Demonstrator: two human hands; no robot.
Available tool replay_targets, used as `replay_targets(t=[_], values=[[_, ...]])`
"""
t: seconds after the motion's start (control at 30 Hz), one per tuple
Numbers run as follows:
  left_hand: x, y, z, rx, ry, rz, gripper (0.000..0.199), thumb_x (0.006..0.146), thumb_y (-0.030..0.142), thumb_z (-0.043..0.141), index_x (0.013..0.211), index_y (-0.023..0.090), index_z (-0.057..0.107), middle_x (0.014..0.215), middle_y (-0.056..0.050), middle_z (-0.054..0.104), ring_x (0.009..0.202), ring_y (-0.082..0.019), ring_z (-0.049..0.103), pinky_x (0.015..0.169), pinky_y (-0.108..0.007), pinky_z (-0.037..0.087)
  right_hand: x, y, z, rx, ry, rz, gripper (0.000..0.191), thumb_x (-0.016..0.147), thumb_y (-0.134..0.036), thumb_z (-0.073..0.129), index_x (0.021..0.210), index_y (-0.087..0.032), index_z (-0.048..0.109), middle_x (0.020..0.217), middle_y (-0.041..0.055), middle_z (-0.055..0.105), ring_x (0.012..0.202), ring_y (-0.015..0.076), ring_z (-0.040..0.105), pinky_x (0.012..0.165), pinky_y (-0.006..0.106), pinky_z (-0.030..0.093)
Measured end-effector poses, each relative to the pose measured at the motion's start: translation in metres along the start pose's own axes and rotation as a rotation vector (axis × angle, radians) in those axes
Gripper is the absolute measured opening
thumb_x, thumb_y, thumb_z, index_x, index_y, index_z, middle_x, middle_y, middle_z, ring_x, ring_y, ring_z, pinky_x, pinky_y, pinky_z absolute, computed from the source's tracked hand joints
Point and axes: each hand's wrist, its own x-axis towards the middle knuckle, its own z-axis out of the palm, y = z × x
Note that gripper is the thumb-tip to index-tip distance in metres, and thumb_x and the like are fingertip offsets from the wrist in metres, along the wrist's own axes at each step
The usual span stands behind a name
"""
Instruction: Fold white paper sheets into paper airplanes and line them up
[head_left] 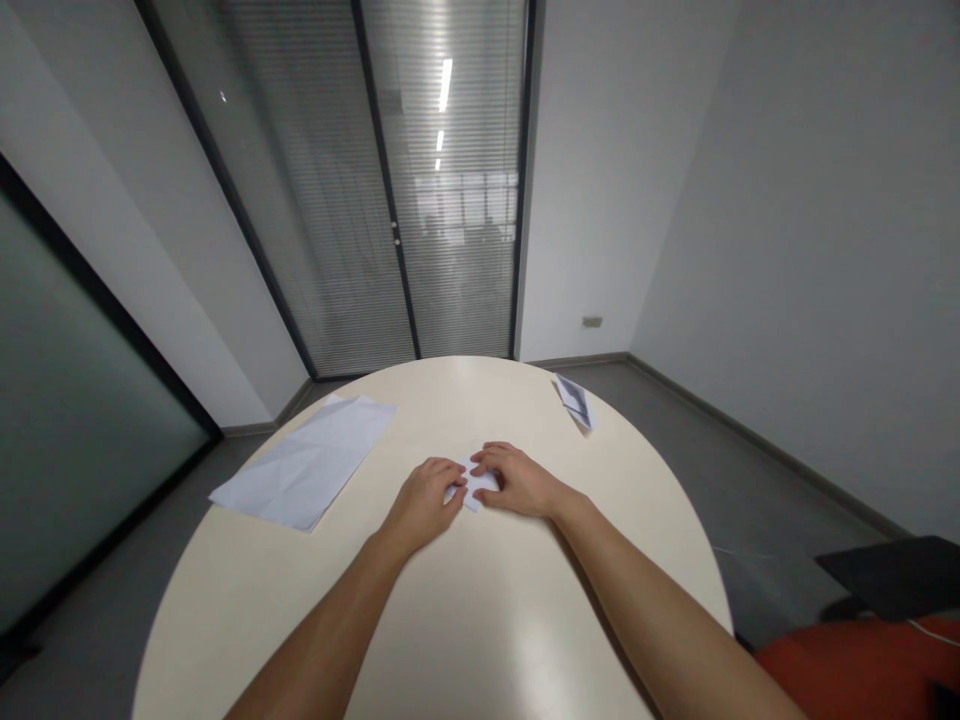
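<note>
Mid-table (427, 620), a small folded paper (472, 488) lies between both hands, the left hand (426, 505) and right hand (519, 482) curled at opposite sides, probably to steady it; whether they pinch or merely press, I cannot tell. The sheets (307, 465) and folded piece (575, 402) lie well apart, seemingly leaving working room.

The pale table (450, 400) bears sheets (307, 465), folded paper (575, 402) and small paper (482, 484).
</note>
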Motion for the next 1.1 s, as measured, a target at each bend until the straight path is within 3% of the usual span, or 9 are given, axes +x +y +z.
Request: replay_targets(t=[0.2, 0.33, 0.67, 0.87, 1.1], values=[[-0.0014, 0.0022, -0.0038, -0.044, -0.03, 0.014, 0.011, 0.09, 0.017, 0.061, 0.084, 0.022, 0.07, 0.108, -0.006, 0.075, 0.105, -0.023, 0.065, 0.096, -0.04, 0.052, 0.0018, -0.0049, -0.0038, 0.042, 0.001, -0.069, 0.012, 0.079, -0.026, 0.078, 0.089, -0.023, 0.071, 0.107, 0.0049, 0.075, 0.113, 0.0248, 0.064, 0.107, 0.042, 0.043], [-0.0022, 0.0039, -0.0042, -0.047, -0.029, 0.01, 0.009, 0.088, 0.016, 0.063, 0.088, 0.022, 0.069, 0.105, -0.005, 0.075, 0.103, -0.023, 0.066, 0.094, -0.04, 0.053, 0.0023, -0.0086, -0.006, 0.038, 0.002, -0.064, 0.018, 0.079, -0.025, 0.077, 0.097, -0.023, 0.071, 0.102, 0.0043, 0.074, 0.109, 0.0242, 0.065, 0.104, 0.041, 0.045], [-0.0035, 0.0024, 0.0, 0.033, 0.004, -0.045, 0.019, 0.084, 0.02, 0.069, 0.104, 0.019, 0.07, 0.122, -0.01, 0.071, 0.116, -0.028, 0.063, 0.104, -0.046, 0.051, 0.0019, -0.0076, -0.0022, -0.081, -0.021, 0.003, 0.038, 0.083, -0.032, 0.074, 0.119, -0.019, 0.074, 0.127, 0.0132, 0.07, 0.124, 0.0281, 0.059, 0.117, 0.049, 0.035], [-0.0015, 0.0023, 0.0006, 0.043, 0.022, -0.042, 0.016, 0.09, 0.024, 0.066, 0.104, 0.02, 0.072, 0.122, -0.01, 0.072, 0.115, -0.027, 0.063, 0.104, -0.047, 0.051, 0.002, -0.007, -0.0001, -0.145, 0.016, 0.033, 0.035, 0.088, -0.033, 0.07, 0.121, -0.021, 0.074, 0.127, 0.0117, 0.07, 0.124, 0.0281, 0.06, 0.115, 0.049, 0.037], [-0.0016, 0.0023, -0.0025, 0.007, 0.009, -0.033, 0.015, 0.088, 0.02, 0.068, 0.101, 0.021, 0.075, 0.123, -0.009, 0.073, 0.115, -0.026, 0.063, 0.103, -0.046, 0.052, 0.0018, -0.003, 0.0026, -0.171, 0.097, 0.113, 0.022, 0.091, -0.029, 0.067, 0.108, -0.02, 0.076, 0.12, 0.0109, 0.072, 0.118, 0.0275, 0.06, 0.106, 0.044, 0.045]])
